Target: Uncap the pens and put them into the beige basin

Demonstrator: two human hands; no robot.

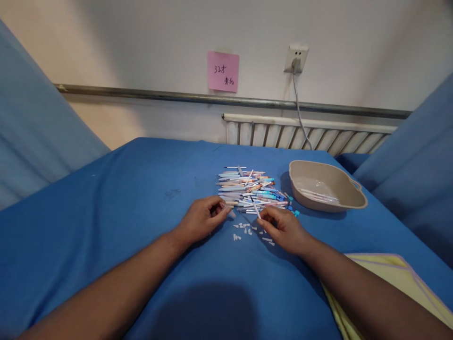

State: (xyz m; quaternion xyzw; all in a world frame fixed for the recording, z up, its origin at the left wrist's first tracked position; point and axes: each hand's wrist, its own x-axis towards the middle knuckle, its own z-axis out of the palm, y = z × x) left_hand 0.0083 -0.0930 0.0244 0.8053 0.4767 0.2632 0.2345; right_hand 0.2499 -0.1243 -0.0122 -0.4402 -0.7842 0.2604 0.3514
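The left hand (pixel 202 218) is at the near left edge of a pile of pens (pixel 247 189), its grip pinched on a small pale piece (pixel 231 214), too small to make out fully. The right hand (pixel 286 228), at the pile's near right side, has its grip closed on a thin white stick (pixel 256 209), tilted with its dark tip up and to the left. The pens lie mostly sideways on a surface covered by a blue cloth (pixel 141 189), with bright blue pieces (pixel 290 208) at the pile's right edge. Small white pieces (pixel 245 226) are scattered on the near side, between the hands. Right of the pile stands a beige basin (pixel 348 200) holding a few slim pens (pixel 318 196). A yellow cloth (pixel 382 269) lies at the near right, partly under the right forearm. Beyond the surface, a pink note (pixel 223 72) is on the wall, left of a socket (pixel 296 57) with a plugged-in cord (pixel 299 106), above a metal rail (pixel 170 96).
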